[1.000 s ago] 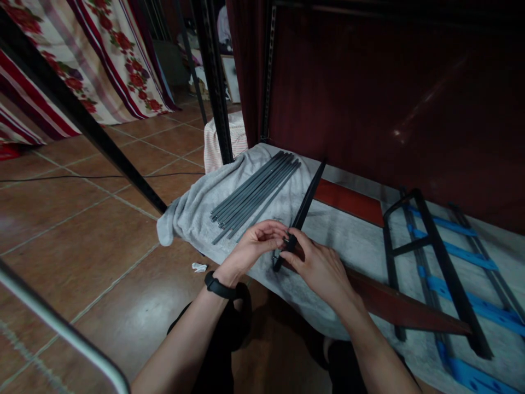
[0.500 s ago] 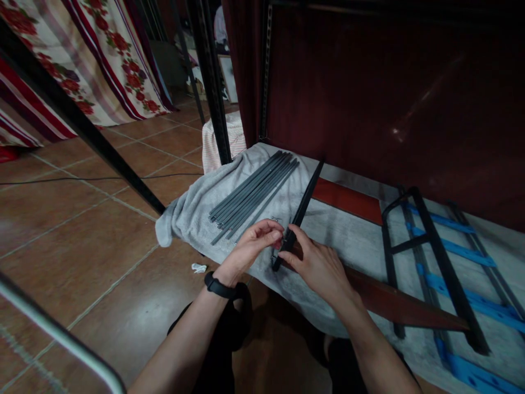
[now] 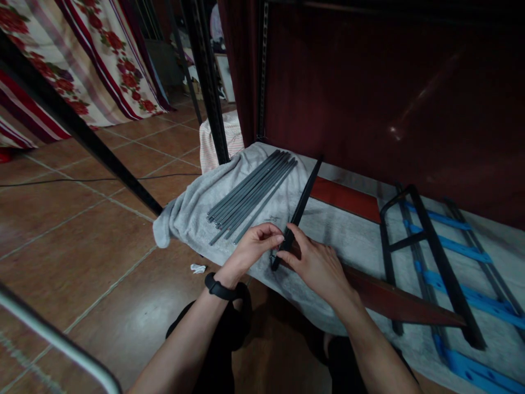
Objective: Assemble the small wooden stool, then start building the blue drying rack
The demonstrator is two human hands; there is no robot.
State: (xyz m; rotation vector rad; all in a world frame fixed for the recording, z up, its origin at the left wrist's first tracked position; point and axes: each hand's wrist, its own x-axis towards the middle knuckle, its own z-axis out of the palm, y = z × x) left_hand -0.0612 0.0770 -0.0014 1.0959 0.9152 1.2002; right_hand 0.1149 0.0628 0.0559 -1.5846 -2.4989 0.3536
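Observation:
My right hand (image 3: 319, 265) grips the near end of a black metal bar (image 3: 304, 203) between thumb and fingers. The bar lies slanted on a grey towel. Close against its left side, my left hand (image 3: 259, 245) is pinched, thumb against fingertips; whatever is between them is too small or hidden to make out. Several small metal screws (image 3: 272, 218) lie on the towel just beyond my left fingers. Brown-red boards (image 3: 344, 199) extend rightward from the bar, one at the back and one at the front under my right wrist.
A bundle of grey metal tubes (image 3: 251, 191) rests on the grey towel (image 3: 180, 203). To the right are a black tubular frame (image 3: 441, 262) and blue slats (image 3: 463, 251) on rods. A black post (image 3: 205, 82) stands behind; a pale metal tube (image 3: 53, 336) crosses the lower left.
The view has shifted slightly. My left fingertips have closed together a little beside the bar; the right hand keeps its grip on it.

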